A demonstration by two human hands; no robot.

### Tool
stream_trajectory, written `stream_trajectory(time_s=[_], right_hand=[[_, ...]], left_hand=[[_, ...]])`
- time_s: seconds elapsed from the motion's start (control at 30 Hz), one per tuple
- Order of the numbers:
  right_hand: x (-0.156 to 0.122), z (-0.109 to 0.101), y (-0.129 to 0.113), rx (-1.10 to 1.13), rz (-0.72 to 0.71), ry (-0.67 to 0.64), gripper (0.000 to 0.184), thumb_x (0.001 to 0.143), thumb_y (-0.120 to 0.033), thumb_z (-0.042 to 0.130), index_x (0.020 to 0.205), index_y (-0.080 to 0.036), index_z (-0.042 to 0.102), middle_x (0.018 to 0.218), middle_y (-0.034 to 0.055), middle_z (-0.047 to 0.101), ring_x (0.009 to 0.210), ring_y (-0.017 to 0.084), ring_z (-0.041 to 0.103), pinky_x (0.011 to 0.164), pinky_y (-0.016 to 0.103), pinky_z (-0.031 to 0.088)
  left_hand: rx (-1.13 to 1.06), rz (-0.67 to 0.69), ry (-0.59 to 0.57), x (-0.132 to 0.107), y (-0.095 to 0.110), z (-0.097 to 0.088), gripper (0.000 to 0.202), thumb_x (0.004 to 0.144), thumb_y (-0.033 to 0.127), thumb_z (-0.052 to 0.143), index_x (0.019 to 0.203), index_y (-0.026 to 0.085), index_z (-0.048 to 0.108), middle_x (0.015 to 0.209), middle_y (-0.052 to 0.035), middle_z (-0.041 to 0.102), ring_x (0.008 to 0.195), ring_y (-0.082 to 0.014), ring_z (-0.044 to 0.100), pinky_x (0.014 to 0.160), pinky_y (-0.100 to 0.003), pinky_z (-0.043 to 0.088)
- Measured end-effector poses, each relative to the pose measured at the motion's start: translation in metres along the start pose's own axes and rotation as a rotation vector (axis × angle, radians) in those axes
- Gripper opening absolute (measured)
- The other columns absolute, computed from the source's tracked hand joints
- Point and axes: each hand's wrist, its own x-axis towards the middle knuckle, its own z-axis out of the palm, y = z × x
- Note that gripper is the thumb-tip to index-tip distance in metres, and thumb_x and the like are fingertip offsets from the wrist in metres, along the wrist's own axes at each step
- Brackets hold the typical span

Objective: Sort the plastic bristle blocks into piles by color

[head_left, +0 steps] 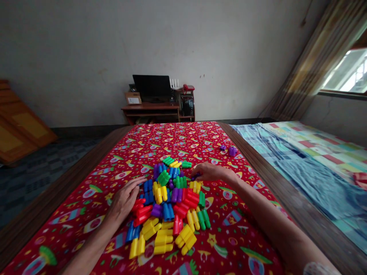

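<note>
A heap of plastic building blocks [169, 202] in red, yellow, blue, green and purple lies on a red patterned cloth [177, 145] over a table. My left hand [124, 198] rests flat on the cloth at the heap's left edge, fingers stretched toward the red and blue blocks. My right hand [210, 172] lies at the heap's right side with its fingers curled over a small purple block [196, 177]. Two loose purple blocks [231, 150] sit apart, farther back on the right.
The table's wooden edge [286, 191] runs along the right, with a checked bedspread [309, 160] beyond it. A desk with a dark monitor [153, 91] stands at the far wall. A curtained window [346, 72] is at the upper right, and orange wooden boards [20, 126] lean at the left.
</note>
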Motion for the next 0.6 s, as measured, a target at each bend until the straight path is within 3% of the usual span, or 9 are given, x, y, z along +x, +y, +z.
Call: stream_trajectory(time_s=[0.1,0.17,0.23,0.33,0.47,0.6], right_hand=[[0.002,0.001,0.002,-0.066,0.061,-0.017,0.014,0.076,-0.017,0.068,0.087,-0.015,0.074,0.074,0.0005,0.07,0.062,0.01,0.057,0.054,0.018,0.037],[-0.002,-0.007,0.01,-0.112,0.112,0.078,0.011,0.077,-0.021,0.067,0.082,-0.014,0.074,0.067,-0.0005,0.067,0.057,0.009,0.053,0.052,0.019,0.033],[-0.01,-0.02,0.024,-0.167,0.202,0.311,0.014,0.08,-0.022,0.062,0.08,-0.014,0.073,0.066,0.0003,0.066,0.057,0.009,0.052,0.053,0.02,0.032],[-0.026,-0.04,0.054,-0.24,0.454,0.695,0.023,0.083,-0.026,0.055,0.074,-0.014,0.073,0.065,0.0035,0.067,0.061,0.013,0.057,0.056,0.022,0.035],[-0.043,-0.052,0.089,-0.298,0.762,0.953,0.026,0.083,-0.031,0.055,0.095,-0.016,0.073,0.084,0.0089,0.072,0.079,0.021,0.064,0.067,0.028,0.043],[-0.045,-0.046,0.104,-0.338,0.852,1.026,0.034,0.084,-0.033,0.056,0.113,-0.017,0.066,0.101,0.0123,0.07,0.096,0.025,0.063,0.082,0.034,0.045]], left_hand=[[-0.011,-0.006,-0.001,0.0,0.001,0.0,0.043,0.086,0.038,0.035,0.103,0.018,0.069,0.115,-0.0094,0.07,0.109,-0.0244,0.065,0.097,-0.037,0.051],[-0.019,0.0,0.011,-0.001,0.001,0.001,0.042,0.086,0.037,0.035,0.103,0.019,0.069,0.115,-0.0085,0.071,0.109,-0.024,0.065,0.098,-0.036,0.051],[-0.026,0.006,0.02,-0.001,0.001,0.001,0.041,0.086,0.037,0.035,0.102,0.02,0.069,0.114,-0.0074,0.071,0.109,-0.0232,0.065,0.098,-0.036,0.051],[-0.033,0.004,0.024,-0.001,0.0,0.001,0.041,0.086,0.037,0.035,0.102,0.02,0.069,0.113,-0.0069,0.071,0.107,-0.0226,0.065,0.097,-0.035,0.051],[-0.03,-0.002,0.014,0.0,-0.001,0.001,0.042,0.086,0.039,0.035,0.102,0.02,0.069,0.114,-0.0083,0.071,0.108,-0.0233,0.066,0.095,-0.036,0.053],[-0.025,0.002,0.024,-0.001,-0.002,0.002,0.042,0.086,0.039,0.035,0.101,0.019,0.069,0.113,-0.0087,0.071,0.107,-0.0234,0.066,0.094,-0.035,0.053]])
